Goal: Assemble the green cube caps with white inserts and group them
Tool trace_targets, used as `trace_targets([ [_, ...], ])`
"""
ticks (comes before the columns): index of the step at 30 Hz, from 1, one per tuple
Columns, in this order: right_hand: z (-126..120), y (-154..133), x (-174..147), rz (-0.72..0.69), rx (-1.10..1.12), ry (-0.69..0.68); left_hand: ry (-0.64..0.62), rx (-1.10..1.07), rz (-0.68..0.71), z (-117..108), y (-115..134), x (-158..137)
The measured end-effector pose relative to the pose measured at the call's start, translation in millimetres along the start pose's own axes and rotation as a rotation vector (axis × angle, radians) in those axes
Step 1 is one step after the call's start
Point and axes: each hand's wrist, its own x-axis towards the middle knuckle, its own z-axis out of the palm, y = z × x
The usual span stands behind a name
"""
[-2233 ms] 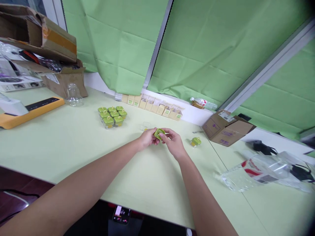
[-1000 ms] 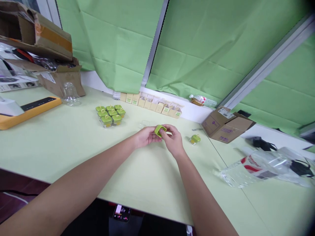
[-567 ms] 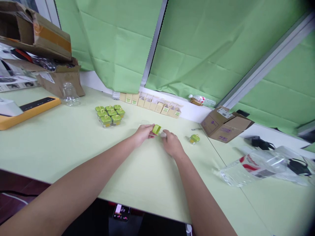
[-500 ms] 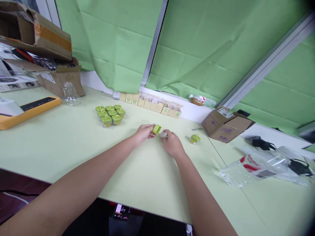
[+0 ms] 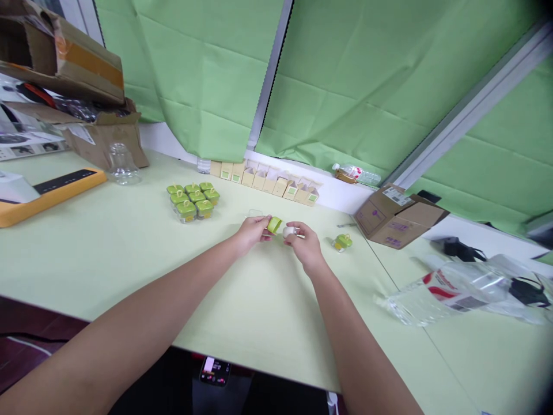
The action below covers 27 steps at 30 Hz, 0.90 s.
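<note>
In the head view, my left hand (image 5: 253, 232) grips a small green lid (image 5: 274, 225), its hollow side turned toward my right hand. My right hand (image 5: 306, 246) pinches a small white rounded piece (image 5: 289, 231) between thumb and fingers, just right of the lid and apart from it. A clear container (image 5: 256, 213) lies on the table behind my left hand, partly hidden. Several small clear jars with green lids (image 5: 195, 202) stand grouped to the left. Another green-lidded jar (image 5: 343, 242) stands right of my right hand.
Small open cartons (image 5: 268, 181) line the back wall. At right lie a cardboard box (image 5: 395, 219) and a large clear plastic bottle (image 5: 444, 291). On the left are a glass jar (image 5: 123, 166), an orange-edged device (image 5: 60, 193) and stacked boxes (image 5: 90, 63).
My right hand has turned and lifted slightly, so the white piece shows more plainly between its fingers. My left hand keeps its hold on the green lid, nearly still.
</note>
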Motion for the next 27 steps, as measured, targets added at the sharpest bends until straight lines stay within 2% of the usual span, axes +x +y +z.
trace_targets([
  [3, 2, -9, -3, 0.114, 0.345, -0.077, 0.007, -0.037, -0.008, 0, 1, -2],
  [5, 1, -16, -5, 0.160, 0.552, -0.158, -0.030, -0.103, -0.031, -1, 2, -2],
  [8, -1, -24, -7, 0.215, 0.770, -0.229, -0.171, -0.235, -0.108, -3, 2, -4],
  [12, -4, -24, -9, 0.241, 0.952, -0.217, -0.313, -0.311, -0.162, -1, 4, -8],
  [19, -6, -24, -12, 0.173, 1.032, -0.196, -0.320, -0.304, -0.214, 8, 7, -19],
  [27, -9, -23, -11, 0.052, 0.792, -0.118, -0.356, -0.264, -0.293, 13, 5, -21],
])
